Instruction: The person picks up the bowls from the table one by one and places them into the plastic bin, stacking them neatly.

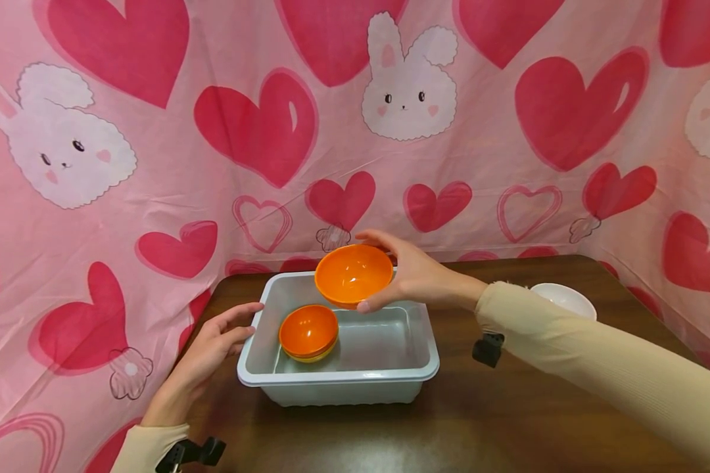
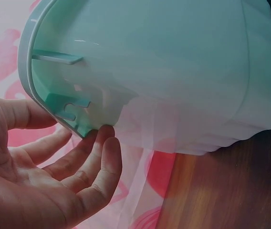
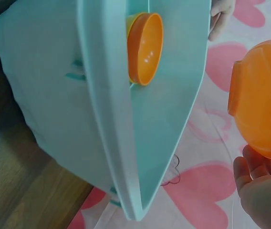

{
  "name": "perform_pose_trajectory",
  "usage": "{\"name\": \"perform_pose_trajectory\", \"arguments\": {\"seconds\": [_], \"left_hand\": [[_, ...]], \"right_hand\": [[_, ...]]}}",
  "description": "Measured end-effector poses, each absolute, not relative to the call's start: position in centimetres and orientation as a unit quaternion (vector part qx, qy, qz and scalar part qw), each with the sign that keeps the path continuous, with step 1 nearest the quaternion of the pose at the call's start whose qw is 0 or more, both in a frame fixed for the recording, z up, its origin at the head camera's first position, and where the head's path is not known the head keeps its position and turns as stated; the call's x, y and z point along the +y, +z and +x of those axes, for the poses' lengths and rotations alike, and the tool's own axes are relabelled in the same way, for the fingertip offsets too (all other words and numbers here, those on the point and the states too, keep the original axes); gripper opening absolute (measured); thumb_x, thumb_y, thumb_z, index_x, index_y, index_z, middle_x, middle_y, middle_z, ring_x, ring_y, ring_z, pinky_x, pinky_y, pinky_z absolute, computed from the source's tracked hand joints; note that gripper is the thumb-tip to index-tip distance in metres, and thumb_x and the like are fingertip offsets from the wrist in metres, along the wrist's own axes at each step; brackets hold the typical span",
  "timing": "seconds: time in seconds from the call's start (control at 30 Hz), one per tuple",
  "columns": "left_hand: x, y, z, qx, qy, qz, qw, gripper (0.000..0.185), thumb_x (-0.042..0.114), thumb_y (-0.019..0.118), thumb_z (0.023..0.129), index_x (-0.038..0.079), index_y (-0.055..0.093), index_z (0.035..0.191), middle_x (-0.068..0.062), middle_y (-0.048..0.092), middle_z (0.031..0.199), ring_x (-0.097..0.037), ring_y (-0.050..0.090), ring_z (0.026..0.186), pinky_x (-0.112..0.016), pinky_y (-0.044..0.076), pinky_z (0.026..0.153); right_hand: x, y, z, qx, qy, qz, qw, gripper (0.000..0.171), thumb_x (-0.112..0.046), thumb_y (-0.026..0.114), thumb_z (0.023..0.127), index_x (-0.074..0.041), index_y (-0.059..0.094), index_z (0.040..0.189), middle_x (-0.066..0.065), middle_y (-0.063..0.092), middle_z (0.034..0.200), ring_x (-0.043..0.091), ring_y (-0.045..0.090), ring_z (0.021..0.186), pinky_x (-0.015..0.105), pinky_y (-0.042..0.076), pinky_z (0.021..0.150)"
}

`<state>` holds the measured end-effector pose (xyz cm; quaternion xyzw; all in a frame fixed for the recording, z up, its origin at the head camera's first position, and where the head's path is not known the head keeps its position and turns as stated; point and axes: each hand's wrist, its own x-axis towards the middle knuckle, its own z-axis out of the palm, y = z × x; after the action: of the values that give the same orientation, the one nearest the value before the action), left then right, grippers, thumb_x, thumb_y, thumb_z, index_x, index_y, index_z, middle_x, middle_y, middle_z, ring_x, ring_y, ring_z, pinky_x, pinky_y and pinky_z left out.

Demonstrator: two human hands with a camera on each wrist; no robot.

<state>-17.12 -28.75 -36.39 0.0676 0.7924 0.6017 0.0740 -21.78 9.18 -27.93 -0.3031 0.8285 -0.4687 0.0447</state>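
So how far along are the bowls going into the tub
Done: a small stack of bowls already sits inside the tub. In hand: the right hand holds another orange bowl above the tub, while the left hand touches its rim. Left: a white bowl waits on the table.

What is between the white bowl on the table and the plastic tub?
In the head view, the right hand's sleeved forearm crosses between the white bowl and the tub; beneath it lies bare brown table.
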Motion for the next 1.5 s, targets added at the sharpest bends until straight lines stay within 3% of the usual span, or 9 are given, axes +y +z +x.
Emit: {"name": "perform_pose_trajectory", "arguments": {"seconds": [0.6,1.5], "left_hand": [[-28.7,-36.4,-17.1,0.791,0.603,0.066,0.073,0.052,0.012,0.057,0.106,0.000,0.046,0.155,-0.026,0.047,0.152,-0.032,0.066,0.118,-0.036,0.060,0.091],[-28.8,-36.3,-17.3,0.795,0.599,0.058,0.079,0.053,0.013,0.057,0.106,0.001,0.045,0.157,-0.025,0.045,0.155,-0.034,0.064,0.120,-0.040,0.059,0.095]], "right_hand": [[5.6,-28.7,-23.0,0.813,-0.476,-0.327,0.068,0.103,-0.033,0.097,0.069,-0.026,0.043,0.157,-0.006,0.056,0.143,0.021,0.055,0.122,0.039,0.056,0.097],[1.4,-29.4,-24.5,0.821,-0.474,-0.303,0.097,0.102,-0.035,0.095,0.072,-0.027,0.041,0.158,-0.005,0.054,0.145,0.017,0.052,0.127,0.038,0.054,0.101]]}}
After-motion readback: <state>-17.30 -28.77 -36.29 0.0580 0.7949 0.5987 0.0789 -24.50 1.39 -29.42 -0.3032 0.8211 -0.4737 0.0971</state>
